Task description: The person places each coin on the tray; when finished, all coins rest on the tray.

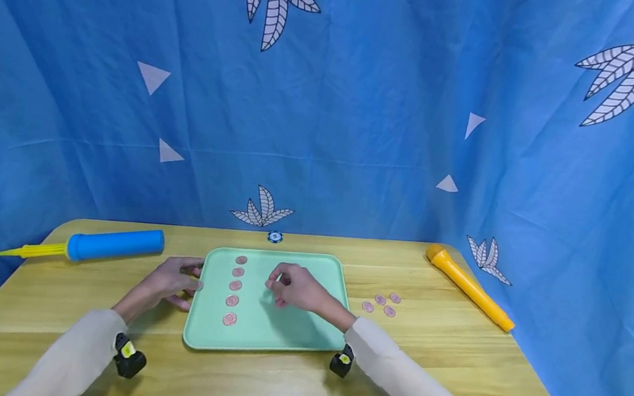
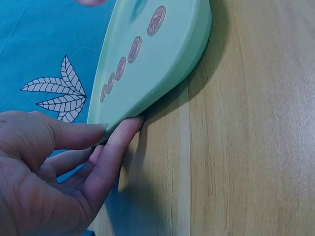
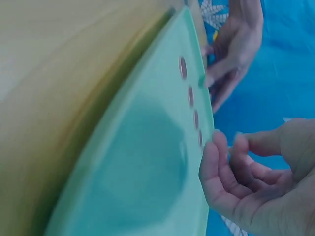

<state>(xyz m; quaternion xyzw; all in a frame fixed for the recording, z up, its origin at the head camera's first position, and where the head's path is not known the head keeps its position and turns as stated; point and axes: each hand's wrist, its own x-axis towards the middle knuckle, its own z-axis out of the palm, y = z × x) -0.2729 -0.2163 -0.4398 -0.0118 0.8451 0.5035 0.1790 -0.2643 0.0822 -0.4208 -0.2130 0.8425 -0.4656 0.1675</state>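
Coin-laying step under way: five copper coins [image 1: 235, 286] sit in a column on the mint-green tray [image 1: 310, 336]. Left hand [image 1: 167, 282], fingers straight, steadies the tray's left rim. Right hand [image 1: 298, 287] hovers over tray centre, fingers curled; whether it pinches a coin cannot be told. Four spare coins [image 1: 380, 303] lie on the table right of the tray; next placement probably needs alignment beside the column.

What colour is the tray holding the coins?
Mint green tray; clearest in the head view.
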